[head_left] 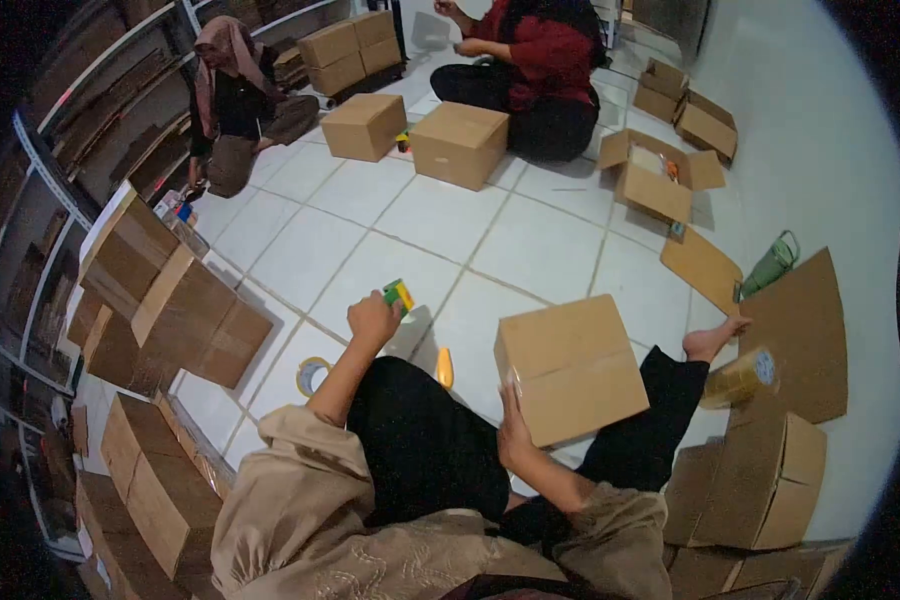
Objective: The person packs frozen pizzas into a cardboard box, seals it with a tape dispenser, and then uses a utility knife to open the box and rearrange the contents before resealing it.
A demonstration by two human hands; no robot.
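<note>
My left hand (374,318) is closed around a small green and yellow tape measure (399,295), held above the tiled floor. With my right hand (515,440) I grip the near left side of a closed cardboard box (575,370), which is tilted over my leg. A strip of clear tape runs across the box's seam. Between my hands, an orange cutter (444,367) lies on the floor. Beside my left forearm is a roll of tape (313,375), partly hidden by the arm.
Cardboard boxes (200,320) stand at left near metal shelving (50,170). At right are a large tape roll (745,377), a green bottle (770,263), and an open box (655,185). Two people sit across the floor, near closed boxes (460,140).
</note>
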